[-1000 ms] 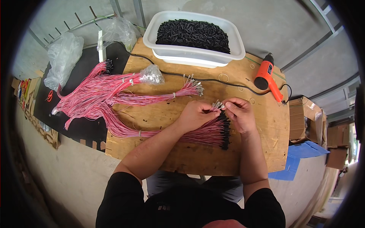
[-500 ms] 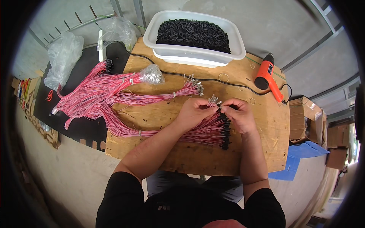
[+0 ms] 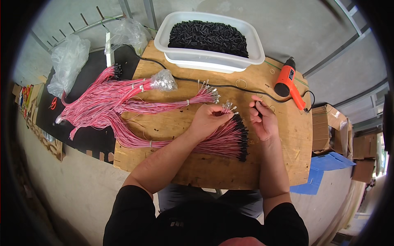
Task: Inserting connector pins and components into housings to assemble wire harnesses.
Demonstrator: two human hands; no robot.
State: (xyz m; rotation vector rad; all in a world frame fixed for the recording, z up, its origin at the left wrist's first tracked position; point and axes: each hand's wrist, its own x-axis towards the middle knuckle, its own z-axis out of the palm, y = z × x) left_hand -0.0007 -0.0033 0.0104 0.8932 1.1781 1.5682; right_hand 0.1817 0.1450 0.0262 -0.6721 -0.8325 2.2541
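Note:
My left hand (image 3: 209, 122) is closed at the top of a bundle of pink wires (image 3: 215, 143), thumb and fingers pinching a wire near its metal end. Most wire ends in this bundle carry black sleeves (image 3: 243, 144); a few bare metal terminals (image 3: 228, 106) stick up beside my left fingertips. To the right of the bundle, above the wood, my right hand (image 3: 266, 121) is curled palm up. A small black sleeve (image 3: 258, 108) shows between its fingers; whether more lie in the palm is hidden.
A white tub (image 3: 211, 63) full of short black sleeves stands at the table's back. An orange heat gun (image 3: 289, 84) lies at right, its black cord crossing the wooden table (image 3: 287, 164). More pink wire bundles (image 3: 94, 98) and plastic bags (image 3: 69, 61) are at left.
My right hand has moved away from the left fingertips, to the right and slightly up, and turned to show a black sleeve in its fingers. My left hand has stayed almost in place.

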